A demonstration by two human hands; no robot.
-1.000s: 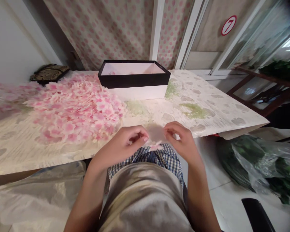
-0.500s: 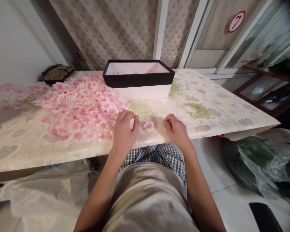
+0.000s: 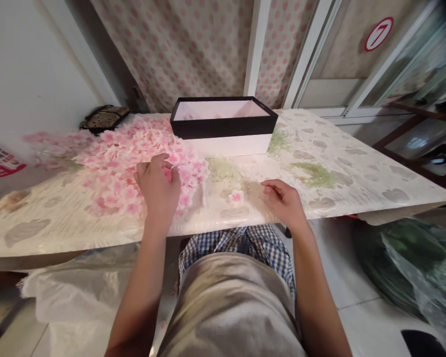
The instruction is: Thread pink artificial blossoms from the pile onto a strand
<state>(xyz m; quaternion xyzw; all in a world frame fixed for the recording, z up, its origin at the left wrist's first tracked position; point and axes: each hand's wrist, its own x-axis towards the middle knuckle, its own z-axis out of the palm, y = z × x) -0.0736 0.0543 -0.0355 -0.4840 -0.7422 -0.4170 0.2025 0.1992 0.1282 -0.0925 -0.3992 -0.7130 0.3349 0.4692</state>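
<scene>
My left hand (image 3: 158, 182) is over the near part of a big heap of pink and white blossoms (image 3: 134, 144), its fingers curved and apart, with nothing held that I can see. One blossom (image 3: 236, 197) lies by itself on the patterned tablecloth (image 3: 215, 218), between my two hands. To its right my right hand (image 3: 283, 198) hovers low over the cloth, fingers loosely curled; whether something tiny is between the fingertips cannot be made out. Small green bits (image 3: 223, 170) are scattered behind the single blossom.
A black and white box (image 3: 225, 126) stands open behind the hands, with some pink inside. More green pieces (image 3: 317, 175) lie at the right. A dark patterned pouch (image 3: 104, 118) sits at the back left. Plastic bags hang or lie below the table on both sides.
My left hand has moved left, from beside the single blossom to the heap, and its fingers have spread. My right hand stays near its place. The view has shifted slightly.
</scene>
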